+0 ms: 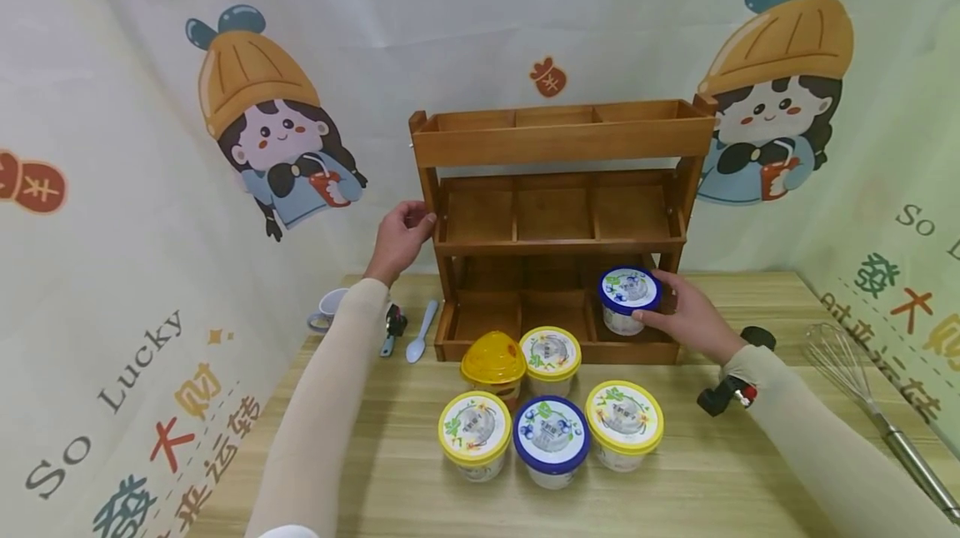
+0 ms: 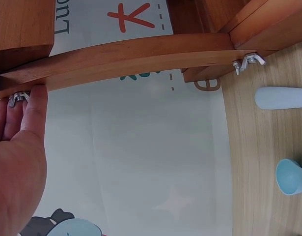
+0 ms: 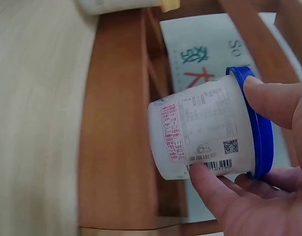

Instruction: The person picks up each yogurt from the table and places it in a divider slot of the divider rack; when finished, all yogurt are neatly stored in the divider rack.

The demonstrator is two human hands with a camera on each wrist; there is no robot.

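My right hand (image 1: 693,317) grips a blue-lidded jelly cup (image 1: 621,320) by its sides, thumb and fingers around the lid rim. It is held slightly tilted above the lowest right compartment of a wooden three-tier rack (image 1: 562,142). In the right wrist view the cup's printed side (image 3: 200,128) faces the camera. My left hand (image 1: 401,240) touches the rack's left side post; in the left wrist view its fairly straight fingers (image 2: 35,110) rest beside a wing nut (image 2: 18,98). Before the rack stand yellow-lidded cups (image 1: 624,417), another blue-lidded cup (image 1: 551,434) and a yellow dome-topped cup (image 1: 492,359).
A whisk (image 1: 862,388) lies at the table's right side. Left of the rack are a pale blue spoon (image 1: 420,342), another small utensil (image 1: 387,345) and a mug (image 1: 330,305). A printed cloth (image 1: 480,22) hangs behind and around the table.
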